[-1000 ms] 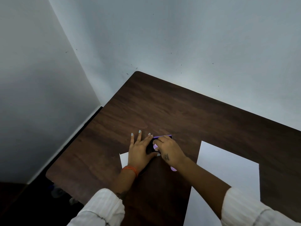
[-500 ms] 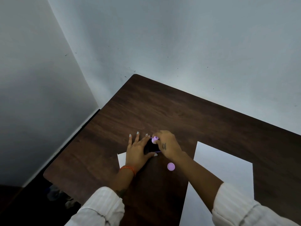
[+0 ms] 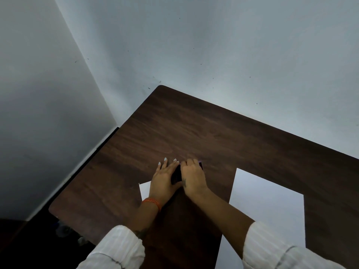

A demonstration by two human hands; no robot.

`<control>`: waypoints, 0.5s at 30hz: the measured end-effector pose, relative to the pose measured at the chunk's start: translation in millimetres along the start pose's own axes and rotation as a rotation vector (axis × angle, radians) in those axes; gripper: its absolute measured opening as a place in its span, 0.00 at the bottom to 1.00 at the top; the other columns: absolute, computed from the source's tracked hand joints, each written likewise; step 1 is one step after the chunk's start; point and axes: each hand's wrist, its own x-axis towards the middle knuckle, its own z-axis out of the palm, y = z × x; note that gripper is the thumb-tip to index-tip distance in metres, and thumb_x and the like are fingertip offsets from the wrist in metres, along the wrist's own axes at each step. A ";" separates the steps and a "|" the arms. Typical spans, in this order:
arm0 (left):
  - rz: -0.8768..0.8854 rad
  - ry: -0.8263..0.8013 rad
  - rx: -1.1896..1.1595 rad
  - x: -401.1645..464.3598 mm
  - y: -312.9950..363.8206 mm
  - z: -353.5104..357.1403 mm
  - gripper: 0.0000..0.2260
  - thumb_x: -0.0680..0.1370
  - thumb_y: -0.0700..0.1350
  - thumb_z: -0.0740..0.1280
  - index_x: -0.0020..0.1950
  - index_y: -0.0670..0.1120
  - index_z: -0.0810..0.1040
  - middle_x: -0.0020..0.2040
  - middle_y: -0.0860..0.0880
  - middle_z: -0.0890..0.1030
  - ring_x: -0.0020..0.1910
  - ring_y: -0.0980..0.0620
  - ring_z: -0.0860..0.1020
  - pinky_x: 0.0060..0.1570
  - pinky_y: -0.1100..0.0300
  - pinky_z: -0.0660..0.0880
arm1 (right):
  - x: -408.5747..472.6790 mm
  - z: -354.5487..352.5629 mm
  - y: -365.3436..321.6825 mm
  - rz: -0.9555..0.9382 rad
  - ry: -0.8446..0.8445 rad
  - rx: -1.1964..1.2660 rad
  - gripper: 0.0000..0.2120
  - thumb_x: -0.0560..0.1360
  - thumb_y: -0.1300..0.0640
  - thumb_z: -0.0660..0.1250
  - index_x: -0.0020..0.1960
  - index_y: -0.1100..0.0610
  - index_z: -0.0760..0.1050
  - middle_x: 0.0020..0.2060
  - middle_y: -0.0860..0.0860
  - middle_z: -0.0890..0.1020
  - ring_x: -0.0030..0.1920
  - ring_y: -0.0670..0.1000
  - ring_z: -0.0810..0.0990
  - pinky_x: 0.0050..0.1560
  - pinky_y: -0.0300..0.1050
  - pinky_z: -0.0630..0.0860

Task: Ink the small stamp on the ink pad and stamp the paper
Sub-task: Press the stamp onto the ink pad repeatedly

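We see two bare hands meeting near the middle of a dark wooden table set into the corner of pale walls. The left hand lies flat, fingers spread forward with pale-painted nails, and its thumb side rests against a small dark case, the ink pad. An orange band circles that wrist, and a white sleeve covers the forearm near the bottom edge.

The right hand is curled over the far part of the ink pad, knuckles up, fingers folded down and closed. A sliver of purple shows at its far edge (we take it for part of the pad's lid or rim, though we cannot tell which). The small stamp itself is hidden; we cannot tell whether the closed fingers hold it or only press on the pad. What lies inside the case is also covered by the hand, apart from a dark strip between the two hands.

A large white sheet of paper lies to the right of the hands, just beside the right forearm and apart from the pad. A smaller white piece of paper peeks out from under the left hand's heel.
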 end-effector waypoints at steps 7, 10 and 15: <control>-0.010 0.021 -0.055 -0.9 0.5 0.6 0.34 0.69 0.54 0.72 0.71 0.47 0.64 0.73 0.47 0.66 0.75 0.45 0.54 0.74 0.53 0.47 | 9.9 -14.2 33.3 -0.289 -0.061 0.024 0.12 0.74 0.63 0.60 0.56 0.63 0.72 0.53 0.60 0.77 0.56 0.58 0.72 0.56 0.49 0.68; -0.017 0.018 -0.061 -1.1 0.2 0.7 0.33 0.70 0.52 0.71 0.71 0.47 0.63 0.73 0.47 0.65 0.75 0.45 0.54 0.74 0.53 0.46 | 3.8 -4.9 23.0 -0.234 -0.034 -0.029 0.17 0.73 0.60 0.65 0.59 0.64 0.69 0.56 0.60 0.76 0.58 0.59 0.71 0.59 0.49 0.68; -0.018 0.014 -0.050 -1.4 0.3 1.2 0.31 0.71 0.49 0.70 0.71 0.47 0.62 0.74 0.47 0.64 0.75 0.46 0.54 0.74 0.53 0.45 | -7.5 0.8 8.1 -0.103 0.036 -0.011 0.24 0.69 0.59 0.70 0.62 0.65 0.67 0.58 0.61 0.75 0.60 0.60 0.70 0.63 0.49 0.66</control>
